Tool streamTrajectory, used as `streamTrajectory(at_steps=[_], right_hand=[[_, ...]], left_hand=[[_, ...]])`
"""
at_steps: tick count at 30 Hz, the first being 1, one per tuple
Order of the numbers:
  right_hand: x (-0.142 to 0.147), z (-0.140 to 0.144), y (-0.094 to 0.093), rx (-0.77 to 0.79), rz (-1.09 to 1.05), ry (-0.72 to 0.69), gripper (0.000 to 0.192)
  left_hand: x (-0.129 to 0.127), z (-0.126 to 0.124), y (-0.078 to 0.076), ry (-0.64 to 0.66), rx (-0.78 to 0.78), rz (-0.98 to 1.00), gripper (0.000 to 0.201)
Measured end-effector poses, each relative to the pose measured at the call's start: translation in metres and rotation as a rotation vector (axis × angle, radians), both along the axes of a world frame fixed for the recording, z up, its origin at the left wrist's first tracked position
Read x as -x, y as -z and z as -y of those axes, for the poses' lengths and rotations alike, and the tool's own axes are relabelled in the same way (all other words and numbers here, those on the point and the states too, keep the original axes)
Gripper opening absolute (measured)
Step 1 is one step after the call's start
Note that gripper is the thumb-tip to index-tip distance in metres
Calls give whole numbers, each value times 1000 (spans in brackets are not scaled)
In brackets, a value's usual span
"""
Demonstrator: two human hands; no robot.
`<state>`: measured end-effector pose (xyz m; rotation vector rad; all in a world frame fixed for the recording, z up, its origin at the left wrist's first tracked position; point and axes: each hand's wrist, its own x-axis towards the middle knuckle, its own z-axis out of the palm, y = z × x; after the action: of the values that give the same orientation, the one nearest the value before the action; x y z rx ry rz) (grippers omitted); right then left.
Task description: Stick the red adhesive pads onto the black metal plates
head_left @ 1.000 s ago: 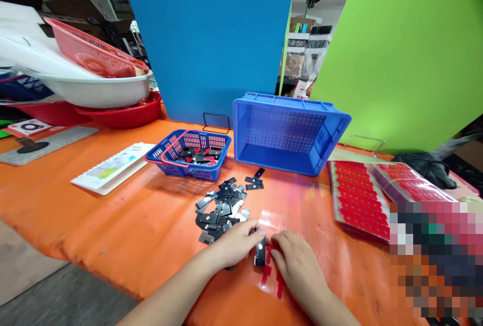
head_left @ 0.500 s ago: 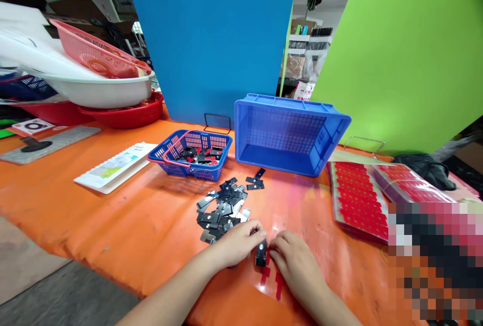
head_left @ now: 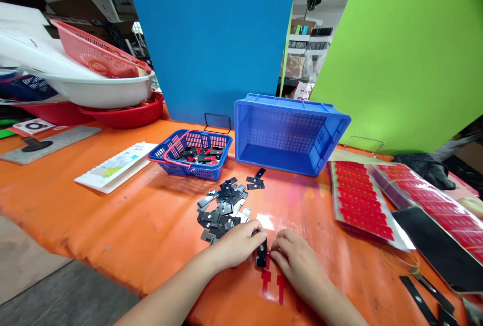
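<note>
The left hand [head_left: 236,245] and right hand [head_left: 296,260] meet at the near edge of the orange tabletop [head_left: 132,220]. Both grips are pinched together on one small black plate [head_left: 261,252], held upright between the fingertips. A red strip appears to sit at its right edge; the contact is not clear. The plate looks thin, stiff, light and smooth, so probably slippery; best held by its edges. Just behind lies a pile of plates [head_left: 222,208], flat, black and grey. Red T-shaped stickers [head_left: 272,284] lie below the hands.
</note>
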<state>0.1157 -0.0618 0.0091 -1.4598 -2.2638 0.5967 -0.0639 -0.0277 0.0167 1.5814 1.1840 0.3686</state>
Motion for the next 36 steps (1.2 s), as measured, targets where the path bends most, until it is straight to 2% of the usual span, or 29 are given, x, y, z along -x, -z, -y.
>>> streamTrajectory(at_steps=[7,10,12,14,17,22,26,29,32,36], right_hand=[[1,0,6,41,-24,21,10],[1,0,10,51,-61,77,4],[1,0,9,56,-96,107,8],[1,0,7,57,-119,79,14],[3,0,5,50,-107,33,13],[5,-1,10,17,-58,55,11],[2,1,7,-90,7,-72,12],[-3,5,-4,-190,16,-189,12],[-11,9,-15,-256,-133,-202,13],[-17,9,-18,-296,-388,-66,21]], left_hand=[[-2,0,0,-13,44,22,29],[-3,-1,-3,-30,44,45,31],[-4,-2,-5,-35,81,70,31],[-4,-4,-6,-48,127,90,31],[-3,-8,-7,-104,181,124,31],[-3,-10,-6,-202,296,275,29],[-3,-11,-6,-292,414,492,26],[-4,-12,-7,-349,445,498,27],[-4,-12,-9,-357,446,479,28],[-4,-13,-10,-354,466,479,30]])
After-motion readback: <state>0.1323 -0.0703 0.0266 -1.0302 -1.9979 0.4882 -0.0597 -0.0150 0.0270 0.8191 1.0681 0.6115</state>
